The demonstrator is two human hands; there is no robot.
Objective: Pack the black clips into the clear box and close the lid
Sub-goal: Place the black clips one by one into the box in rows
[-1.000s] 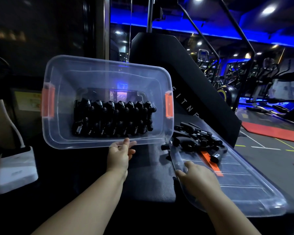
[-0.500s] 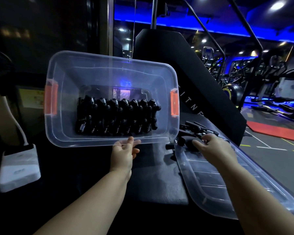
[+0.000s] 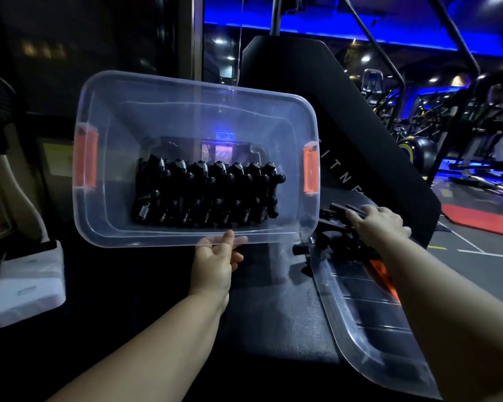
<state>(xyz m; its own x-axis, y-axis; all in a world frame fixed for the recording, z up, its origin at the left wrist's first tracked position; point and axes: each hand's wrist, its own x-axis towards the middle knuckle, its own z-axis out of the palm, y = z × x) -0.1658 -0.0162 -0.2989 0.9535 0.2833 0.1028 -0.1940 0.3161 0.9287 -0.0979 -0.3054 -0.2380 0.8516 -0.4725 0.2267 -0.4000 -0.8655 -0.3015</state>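
Black clips [image 3: 206, 195] line the clear box [image 3: 186, 111], tilted toward the person for loading by the left hand [image 3: 218, 256] pinching its rim; right hand [image 3: 381, 224] lies over loose clips [image 3: 340, 236], perhaps gripping 1; I cannot tell.

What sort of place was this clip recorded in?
Most likely a gym: exercise machines line the blue-lit room at right, a red floor mat lies nearby, and a black panel bears letters ITNE.
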